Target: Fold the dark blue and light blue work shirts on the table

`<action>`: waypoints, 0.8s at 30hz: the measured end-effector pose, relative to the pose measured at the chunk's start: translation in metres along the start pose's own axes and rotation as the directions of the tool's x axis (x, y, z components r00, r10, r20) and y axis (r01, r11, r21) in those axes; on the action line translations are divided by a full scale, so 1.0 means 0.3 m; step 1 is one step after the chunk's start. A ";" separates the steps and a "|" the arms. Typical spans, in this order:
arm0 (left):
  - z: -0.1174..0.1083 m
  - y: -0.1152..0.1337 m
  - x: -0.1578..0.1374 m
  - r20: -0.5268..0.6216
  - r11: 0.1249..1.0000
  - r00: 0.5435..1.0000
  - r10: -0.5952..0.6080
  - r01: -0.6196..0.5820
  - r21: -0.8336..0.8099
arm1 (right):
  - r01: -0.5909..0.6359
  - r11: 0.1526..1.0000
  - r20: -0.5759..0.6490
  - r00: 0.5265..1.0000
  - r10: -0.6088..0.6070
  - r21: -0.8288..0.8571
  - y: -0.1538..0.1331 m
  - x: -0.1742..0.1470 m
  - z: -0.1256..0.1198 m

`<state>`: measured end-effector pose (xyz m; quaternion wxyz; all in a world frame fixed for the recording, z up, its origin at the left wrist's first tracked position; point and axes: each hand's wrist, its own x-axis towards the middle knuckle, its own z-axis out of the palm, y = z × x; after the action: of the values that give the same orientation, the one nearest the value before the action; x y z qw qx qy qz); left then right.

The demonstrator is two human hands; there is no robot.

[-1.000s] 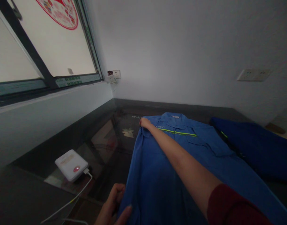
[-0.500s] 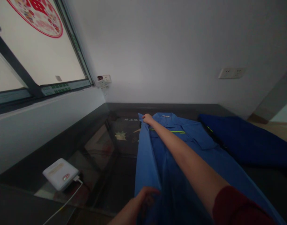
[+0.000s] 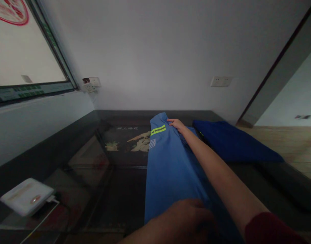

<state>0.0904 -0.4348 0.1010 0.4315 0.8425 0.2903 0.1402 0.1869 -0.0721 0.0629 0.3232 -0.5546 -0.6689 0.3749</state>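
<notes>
A blue work jacket (image 3: 168, 169) with yellow-green stripes lies lengthwise on the dark glass-topped table (image 3: 130, 183), its left side folded over toward the right. At the far end, my right hand (image 3: 177, 125) pinches the folded edge near the stripes, its arm reaching across the cloth. Closer to me, my left hand (image 3: 185, 217) is curled over the near part of the same fold. It is dark and somewhat blurred, and its fingertips are hidden. Most of the jacket's right side is covered by the fold and my right arm.
Darker blue folded cloth (image 3: 234, 140) lies on the table to the right. On the left sits a white box-shaped device (image 3: 28, 196) with a cable (image 3: 41, 222) plugged in. A wall (image 3: 155, 61) with sockets (image 3: 221, 81) stands behind the table, and a window (image 3: 25, 61) is at left.
The jacket's left side has been brought over to the right, covering the collar and front. Both hands have moved right across the jacket with the fold. The view has turned right.
</notes>
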 end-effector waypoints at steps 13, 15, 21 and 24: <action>0.233 0.051 0.340 0.193 0.940 0.974 0.123 -0.177 0.291 | -0.087 0.996 -0.115 0.989 0.089 0.018 0.203 -0.115 -0.336; 0.262 0.049 0.349 0.200 0.940 0.971 0.129 -0.184 0.287 | -0.108 0.994 -0.118 0.987 0.109 0.012 0.237 -0.137 -0.356; 0.316 0.044 0.373 0.259 0.944 0.962 0.086 -0.162 0.286 | -0.134 0.990 -0.120 0.984 0.128 -0.042 0.314 -0.174 -0.363; 0.327 0.053 0.382 0.243 0.945 0.959 0.142 -0.205 0.254 | -0.128 0.987 -0.126 0.985 0.115 -0.095 0.343 -0.189 -0.363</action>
<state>0.2348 -0.4353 0.0545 0.3251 0.9272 0.1814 0.0411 0.3405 -0.1018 0.0290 0.3104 -0.6318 -0.6316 0.3249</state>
